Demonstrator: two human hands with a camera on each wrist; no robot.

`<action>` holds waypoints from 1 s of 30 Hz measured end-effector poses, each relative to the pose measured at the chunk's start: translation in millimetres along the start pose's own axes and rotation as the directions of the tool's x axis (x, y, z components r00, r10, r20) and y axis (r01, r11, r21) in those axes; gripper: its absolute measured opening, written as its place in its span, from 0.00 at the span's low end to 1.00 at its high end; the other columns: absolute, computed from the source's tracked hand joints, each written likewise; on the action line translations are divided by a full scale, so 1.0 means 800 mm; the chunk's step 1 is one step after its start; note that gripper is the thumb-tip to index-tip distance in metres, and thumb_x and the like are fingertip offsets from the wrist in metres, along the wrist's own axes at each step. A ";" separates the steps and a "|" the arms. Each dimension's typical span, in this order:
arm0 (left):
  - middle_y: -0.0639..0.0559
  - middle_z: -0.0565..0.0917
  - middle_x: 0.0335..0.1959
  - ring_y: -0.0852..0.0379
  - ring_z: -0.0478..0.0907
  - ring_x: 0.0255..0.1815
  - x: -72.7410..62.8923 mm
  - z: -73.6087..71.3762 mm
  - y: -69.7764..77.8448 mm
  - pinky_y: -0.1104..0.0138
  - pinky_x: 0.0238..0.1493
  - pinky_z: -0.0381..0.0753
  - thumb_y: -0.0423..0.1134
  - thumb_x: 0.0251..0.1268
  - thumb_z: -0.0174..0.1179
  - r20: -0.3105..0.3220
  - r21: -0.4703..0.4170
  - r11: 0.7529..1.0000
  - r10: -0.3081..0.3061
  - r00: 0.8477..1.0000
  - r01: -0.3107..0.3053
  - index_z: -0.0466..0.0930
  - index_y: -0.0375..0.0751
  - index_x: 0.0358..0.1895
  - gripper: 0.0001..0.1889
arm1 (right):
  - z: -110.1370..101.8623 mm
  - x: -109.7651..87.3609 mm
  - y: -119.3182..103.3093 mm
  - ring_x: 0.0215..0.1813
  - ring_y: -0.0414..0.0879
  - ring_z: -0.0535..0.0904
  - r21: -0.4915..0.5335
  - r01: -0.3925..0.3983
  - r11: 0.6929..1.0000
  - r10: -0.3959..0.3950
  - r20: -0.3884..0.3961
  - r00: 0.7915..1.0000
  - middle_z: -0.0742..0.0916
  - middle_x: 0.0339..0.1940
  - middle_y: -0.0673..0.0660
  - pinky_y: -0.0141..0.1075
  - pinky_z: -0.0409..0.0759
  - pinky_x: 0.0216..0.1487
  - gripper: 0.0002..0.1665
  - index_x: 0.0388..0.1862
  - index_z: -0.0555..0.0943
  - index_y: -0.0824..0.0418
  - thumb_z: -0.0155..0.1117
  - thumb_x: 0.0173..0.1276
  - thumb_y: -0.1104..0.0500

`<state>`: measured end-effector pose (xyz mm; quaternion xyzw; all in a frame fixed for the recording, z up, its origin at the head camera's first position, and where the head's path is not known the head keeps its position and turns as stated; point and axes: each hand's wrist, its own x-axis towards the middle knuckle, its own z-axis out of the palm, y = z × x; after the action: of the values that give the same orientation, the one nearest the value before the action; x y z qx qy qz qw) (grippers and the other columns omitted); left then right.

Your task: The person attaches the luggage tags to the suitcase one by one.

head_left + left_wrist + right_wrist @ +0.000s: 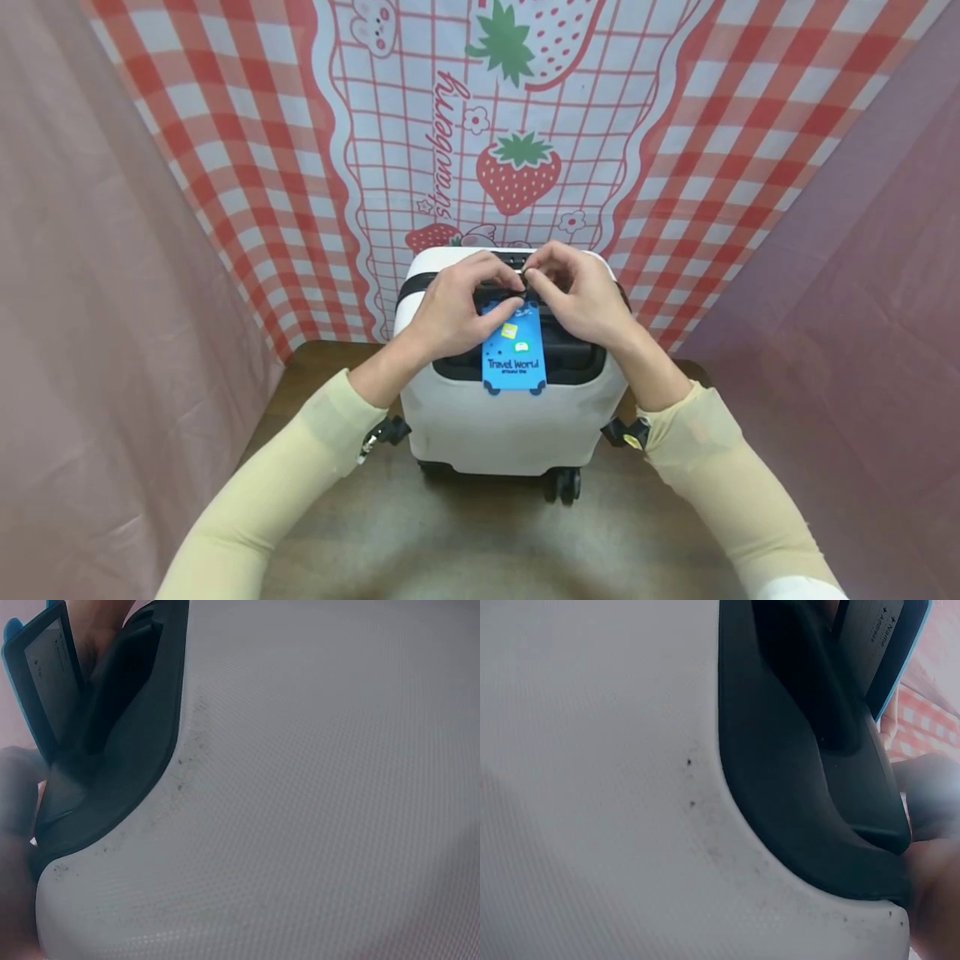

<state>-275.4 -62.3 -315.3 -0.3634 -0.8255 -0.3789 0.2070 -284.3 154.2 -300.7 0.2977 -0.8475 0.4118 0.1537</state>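
Observation:
A white suitcase (510, 429) stands upright with a black recessed handle panel (577, 357) along its upper front. A blue luggage tag (513, 354) printed "Travel World" hangs over that panel. At the tag's top end, my left hand (459, 304) pinches the tag's dark strap between thumb and fingers. My right hand (583, 293) meets it from the other side, thumb and forefinger pinching the same strap. Most of the strap is hidden by the fingertips. The left wrist view shows the tag's white card side (52, 682); printed name and address lines appear on the card (874, 645) in the right wrist view.
The suitcase rests on a brown wooden table (337, 533), its black wheels (562, 485) showing below. Behind it hangs a red-and-white checked strawberry cloth (517, 175). Pink curtains (112, 333) flank the table.

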 end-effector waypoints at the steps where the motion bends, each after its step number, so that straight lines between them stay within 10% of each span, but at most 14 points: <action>1: 0.51 0.88 0.48 0.54 0.84 0.52 0.000 0.000 0.000 0.60 0.61 0.85 0.39 0.70 0.71 0.000 0.004 1.000 0.002 1.000 -0.002 0.87 0.44 0.49 0.09 | -0.001 0.000 0.000 0.33 0.46 0.78 0.004 0.000 1.000 0.000 0.003 1.000 0.87 0.36 0.59 0.28 0.76 0.36 0.07 0.50 0.83 0.65 0.64 0.79 0.62; 30: 0.50 0.92 0.50 0.52 0.87 0.59 0.002 -0.004 0.002 0.56 0.63 0.84 0.38 0.71 0.70 0.029 -0.026 0.999 -0.039 0.999 0.040 0.88 0.42 0.51 0.10 | 0.000 -0.003 0.000 0.34 0.41 0.84 0.078 -0.072 0.994 0.079 -0.099 0.992 0.92 0.39 0.60 0.26 0.81 0.36 0.09 0.47 0.89 0.63 0.73 0.73 0.58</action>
<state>-274.7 -63.5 -311.5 -0.3551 -0.8304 -0.3885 0.1829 -282.6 155.2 -301.8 0.2494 -0.8333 0.4633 0.1698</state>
